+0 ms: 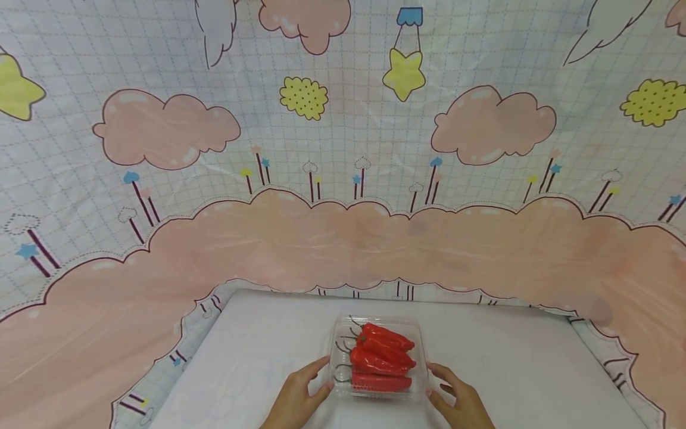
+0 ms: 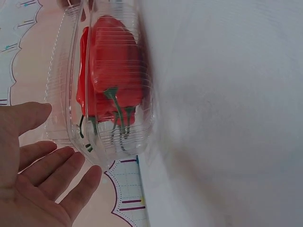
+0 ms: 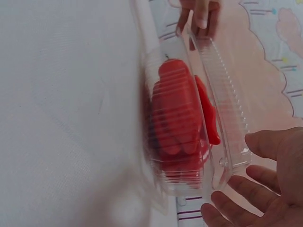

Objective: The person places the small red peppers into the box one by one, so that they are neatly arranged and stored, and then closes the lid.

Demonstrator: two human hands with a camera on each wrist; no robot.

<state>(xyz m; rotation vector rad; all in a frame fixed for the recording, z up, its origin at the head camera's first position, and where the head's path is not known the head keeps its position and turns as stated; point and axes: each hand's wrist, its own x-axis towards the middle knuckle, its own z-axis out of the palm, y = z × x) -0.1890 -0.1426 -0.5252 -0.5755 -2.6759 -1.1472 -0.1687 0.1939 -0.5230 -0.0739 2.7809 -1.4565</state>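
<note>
A clear plastic clamshell box [image 1: 421, 356] sits on the white tabletop between both hands. Inside it lie several red peppers [image 1: 382, 382] with thin green stems pointing left. At the box's left side is my left hand [image 1: 298, 394], thumb and fingers spread and fairly straight, their tips at the wall. The right hand [image 1: 460, 400] mirrors it on the other side, its fingers loosely extended. In the left wrist view the left hand [image 2: 49, 177] is beside the stem end; in the right wrist view the right hand [image 3: 265, 184] is beside the tip end. Whether all fingertips touch the plastic, I cannot tell.
The white table [image 1: 257, 333] extends to both sides of the box and behind it. Behind and around the table hangs a patterned cloth [image 1: 343, 244] with pink clouds and yellow stars.
</note>
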